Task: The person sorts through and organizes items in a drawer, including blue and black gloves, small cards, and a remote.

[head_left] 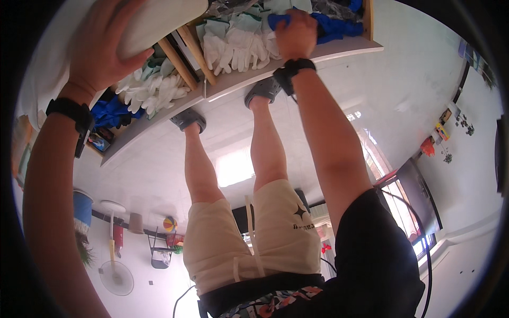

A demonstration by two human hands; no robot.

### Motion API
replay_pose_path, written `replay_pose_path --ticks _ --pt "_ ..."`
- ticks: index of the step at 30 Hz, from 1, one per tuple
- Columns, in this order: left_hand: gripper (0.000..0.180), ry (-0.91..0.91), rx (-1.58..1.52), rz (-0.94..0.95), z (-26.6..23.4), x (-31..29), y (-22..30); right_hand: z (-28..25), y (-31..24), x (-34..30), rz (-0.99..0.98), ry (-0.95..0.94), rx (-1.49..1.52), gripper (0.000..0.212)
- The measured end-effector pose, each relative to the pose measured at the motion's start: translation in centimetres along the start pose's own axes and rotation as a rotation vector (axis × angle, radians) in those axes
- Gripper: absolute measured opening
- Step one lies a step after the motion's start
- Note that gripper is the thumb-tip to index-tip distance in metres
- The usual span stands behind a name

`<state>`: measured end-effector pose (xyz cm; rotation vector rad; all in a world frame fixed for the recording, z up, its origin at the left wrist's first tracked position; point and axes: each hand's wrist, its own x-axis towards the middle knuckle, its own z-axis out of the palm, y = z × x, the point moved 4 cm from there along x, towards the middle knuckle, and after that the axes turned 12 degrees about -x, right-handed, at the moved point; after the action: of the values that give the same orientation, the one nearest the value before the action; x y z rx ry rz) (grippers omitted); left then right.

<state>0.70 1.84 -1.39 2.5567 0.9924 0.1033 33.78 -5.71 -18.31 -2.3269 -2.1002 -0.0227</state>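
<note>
My right hand [296,36] reaches into the right part of a low shelf, fingers curled round a piece of blue fabric [278,21]. More blue fabric [339,29] lies bunched beside it on the right. To its left, a pile of white gloves [236,45] with pale green cuffs hangs over the shelf's front edge. Over a smooth white rounded surface [159,24] my left hand [103,53] lies spread, thumb out and fingers apart, holding nothing. Below that hand sit a second heap of white gloves [154,87] and some dark blue fabric [112,111].
Wooden dividers [177,61] split the shelf, whose pale front edge [297,66] runs above my feet in grey clogs [262,91]. Pale glossy floor [339,95] spreads around. Behind stand a fan [116,276] and a blue bin [82,209]; a dark cable [424,254] hangs at right.
</note>
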Motion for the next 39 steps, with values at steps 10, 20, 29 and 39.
replay_pose_path --ticks 10,20,29,39 --pt "0.095 -0.031 0.076 -0.016 0.2 -0.1 -0.3 3.4 9.0 1.3 0.042 -0.318 0.233 0.022" --pt "0.096 0.033 -0.017 -0.027 0.0 0.0 0.2 -1.4 8.3 5.2 -0.095 0.027 -0.143 0.060" --pt "0.093 0.046 -0.035 0.025 0.2 0.0 0.1 2.1 -4.5 -2.0 0.265 -0.480 0.178 0.100" --pt "0.091 -0.020 -0.050 0.005 0.0 -0.1 -0.4 0.8 -9.5 -2.2 0.066 -0.531 0.256 0.097"
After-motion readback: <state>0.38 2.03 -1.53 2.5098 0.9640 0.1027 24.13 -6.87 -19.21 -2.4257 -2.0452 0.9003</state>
